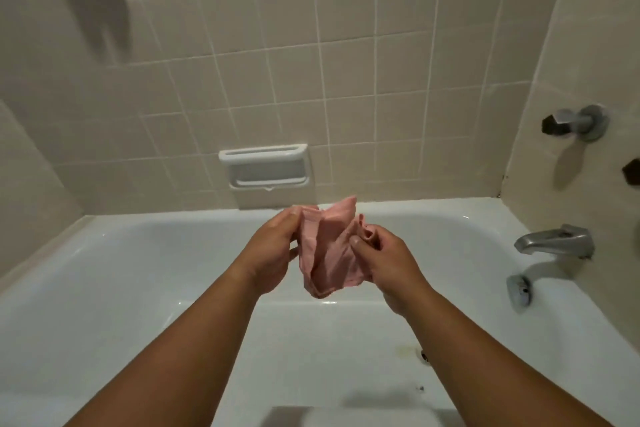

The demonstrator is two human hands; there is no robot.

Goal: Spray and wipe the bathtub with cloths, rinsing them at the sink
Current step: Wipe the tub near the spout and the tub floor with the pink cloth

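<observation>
Left hand [273, 250]: fingers curled round the left side of the pink cloth [329, 246], gripping it.
Right hand [384, 260]: thumb and fingertips pinch a bunched fold on the cloth's right side; the other fingers are curled under.
Cloth: crumpled between the two hands, held in the air above the bathtub [138, 270] and touching nothing else.
Bathtub: below and beyond both hands; the drain [424, 355] lies under the right forearm, with yellowish marks beside it.
Fittings: the spout [554, 241] is well to the right of the right hand, and the soap dish [264, 166] is on the wall just beyond the cloth.
Step, as I judge it: opening or refolding the cloth before wiping.
Risk, drop: the right hand's hold is only a pinch, so a tug from the left hand could pull the cloth free into the tub.
Risk, poor wipe: a cloth left wadded would touch the enamel with a small patch and miss the marks by the drain.
Risk, balance: leaning over a glossy, possibly wet tub with both hands busy leaves nothing to brace with.
</observation>
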